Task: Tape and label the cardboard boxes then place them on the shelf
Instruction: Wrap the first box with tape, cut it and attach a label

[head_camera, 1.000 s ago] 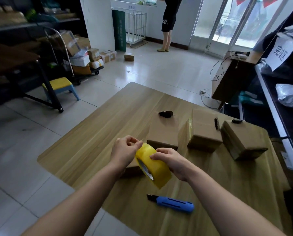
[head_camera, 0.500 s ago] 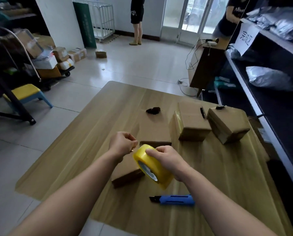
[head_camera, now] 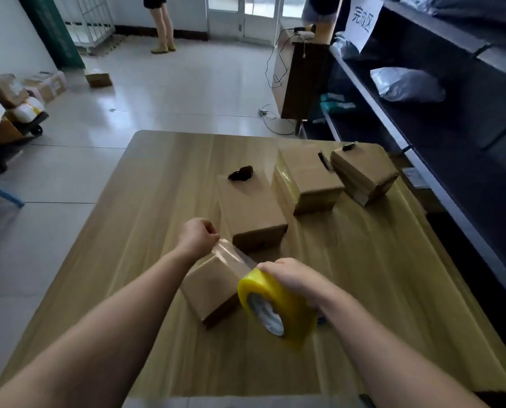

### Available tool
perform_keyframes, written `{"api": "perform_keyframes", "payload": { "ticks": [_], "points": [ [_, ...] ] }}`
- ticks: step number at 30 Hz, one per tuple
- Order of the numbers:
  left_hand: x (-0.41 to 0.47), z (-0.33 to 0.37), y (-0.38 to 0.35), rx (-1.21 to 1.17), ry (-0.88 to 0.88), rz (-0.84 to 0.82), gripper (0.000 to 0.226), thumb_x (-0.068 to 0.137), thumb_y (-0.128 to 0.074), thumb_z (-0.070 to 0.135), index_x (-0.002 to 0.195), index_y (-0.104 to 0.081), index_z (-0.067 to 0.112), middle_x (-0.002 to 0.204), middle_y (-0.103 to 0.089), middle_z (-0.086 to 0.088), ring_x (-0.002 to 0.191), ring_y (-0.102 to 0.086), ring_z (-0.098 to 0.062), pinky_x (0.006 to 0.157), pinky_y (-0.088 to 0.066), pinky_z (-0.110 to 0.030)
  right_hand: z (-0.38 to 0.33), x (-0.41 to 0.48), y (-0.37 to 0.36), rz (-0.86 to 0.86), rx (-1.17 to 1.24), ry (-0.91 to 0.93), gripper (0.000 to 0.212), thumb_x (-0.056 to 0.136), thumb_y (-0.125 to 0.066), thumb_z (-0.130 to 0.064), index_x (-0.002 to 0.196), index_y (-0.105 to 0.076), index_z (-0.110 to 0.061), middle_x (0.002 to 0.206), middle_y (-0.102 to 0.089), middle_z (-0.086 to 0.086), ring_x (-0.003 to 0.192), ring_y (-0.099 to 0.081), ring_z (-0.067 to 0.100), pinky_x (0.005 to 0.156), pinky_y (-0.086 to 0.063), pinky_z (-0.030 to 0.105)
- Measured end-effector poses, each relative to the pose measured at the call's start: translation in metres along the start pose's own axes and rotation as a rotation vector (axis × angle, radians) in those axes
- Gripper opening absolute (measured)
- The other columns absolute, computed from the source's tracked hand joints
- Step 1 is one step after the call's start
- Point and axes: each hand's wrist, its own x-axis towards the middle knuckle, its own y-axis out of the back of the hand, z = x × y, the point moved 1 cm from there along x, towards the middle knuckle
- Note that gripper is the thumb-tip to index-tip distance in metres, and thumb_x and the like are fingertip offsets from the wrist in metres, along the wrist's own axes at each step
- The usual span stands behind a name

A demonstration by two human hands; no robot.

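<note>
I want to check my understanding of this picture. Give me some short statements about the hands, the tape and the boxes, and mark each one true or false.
1. The left hand pinches the free end of the tape strip. True.
2. The yellow tape roll lies flat on the table. False: the right hand holds it above the table.
3. Only two cardboard boxes stand on the table. False: four boxes are there.
4. A pale bag lies on the shelf. True.
</note>
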Motion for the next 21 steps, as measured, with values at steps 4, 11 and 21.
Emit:
{"api": "perform_keyframes", "payload": {
  "ticks": [4, 11, 21],
  "points": [
    [0.004, -0.011, -0.013, -0.033, 0.01, 0.008, 0.012, 0.09, -0.065, 0.012, 0.079, -0.061, 0.015, 0.089, -0.064, -0.008, 0.089, -0.065, -0.027, 0.079, -0.056, -0.04, -0.002, 0.004, -0.012, 0.021, -0.085, 0.015, 0.045, 0.101, -0.036, -0.039, 0.132, -0.05, -0.01, 0.12, -0.051, 0.007, 0.1, -0.048, 0.02, 0.085, -0.038, 0.032],
    [0.016, -0.012, -0.02, -0.031, 0.004, -0.025, 0.01, 0.09, -0.064, 0.011, 0.081, -0.063, 0.014, 0.092, -0.063, -0.007, 0.086, -0.065, -0.029, 0.079, -0.058, -0.041, -0.002, 0.013, -0.019, 0.066, -0.108, -0.015, 0.051, 0.099, -0.038, -0.038, 0.137, -0.049, -0.006, 0.131, -0.054, 0.013, 0.105, -0.051, 0.025, 0.085, -0.038, 0.031],
    [0.023, -0.023, -0.027, 0.048, 0.003, -0.057, 0.015, 0.09, -0.066, 0.017, 0.076, -0.061, 0.022, 0.09, -0.064, -0.002, 0.086, -0.063, -0.021, 0.078, -0.055, -0.036, -0.006, 0.014, -0.022, 0.05, -0.108, -0.049, 0.054, 0.101, -0.037, -0.04, 0.145, -0.04, -0.008, 0.136, -0.051, 0.012, 0.116, -0.051, 0.026, 0.089, -0.041, 0.034]
  ]
}}
